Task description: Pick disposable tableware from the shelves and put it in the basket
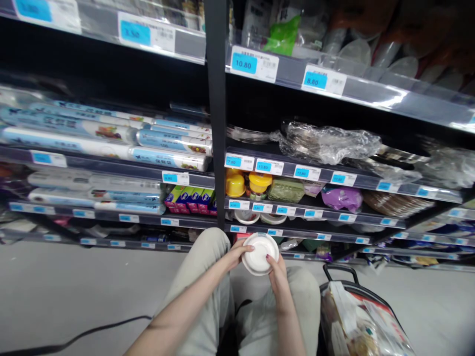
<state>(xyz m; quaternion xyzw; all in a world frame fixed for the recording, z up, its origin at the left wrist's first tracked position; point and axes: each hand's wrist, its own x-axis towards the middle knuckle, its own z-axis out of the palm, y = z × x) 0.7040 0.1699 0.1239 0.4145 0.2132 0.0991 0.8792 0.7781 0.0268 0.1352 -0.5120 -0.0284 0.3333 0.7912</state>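
Observation:
A round white bowl (260,254) is held between my two hands above my knees, in front of the lower shelves. Its flat face with a raised ring points up toward me. My left hand (237,253) grips its left rim, with the thumb on top and the other fingers mostly hidden beneath. From the lower right, my right hand (277,271) closes on the rim, its thumb lying over the white face. Just behind the bowl, similar white round dishes (247,216) sit on a low shelf.
Shelves with price tags (237,162) span the front, split by a dark upright post (218,118). Rolls in blue and white wrap (92,141) lie left; plastic-wrapped metal ware (326,141) and yellow-lidded containers (260,182) stand right. A filled black basket (343,272) rests beside my right knee.

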